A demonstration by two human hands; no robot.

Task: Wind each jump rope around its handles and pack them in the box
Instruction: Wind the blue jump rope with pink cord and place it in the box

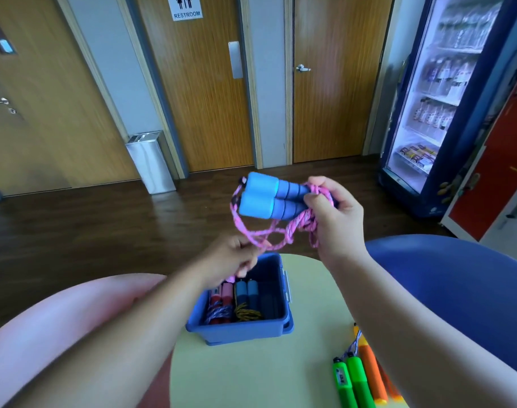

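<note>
Right now your right hand (335, 214) grips the two blue handles (269, 198) above the box (239, 329) at the far edge of the table (251, 375) — your left hand (232, 259) pinches the pink rope (248, 231) just below them.

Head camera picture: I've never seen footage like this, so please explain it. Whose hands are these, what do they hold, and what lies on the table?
No machine here: a camera worn on a person's head looks down at their own hands. The right hand grips two blue handles side by side; the left hand pinches their pink rope. On the pale table stands an open blue box with wound ropes inside; green handles and an orange handle lie nearby.
</note>
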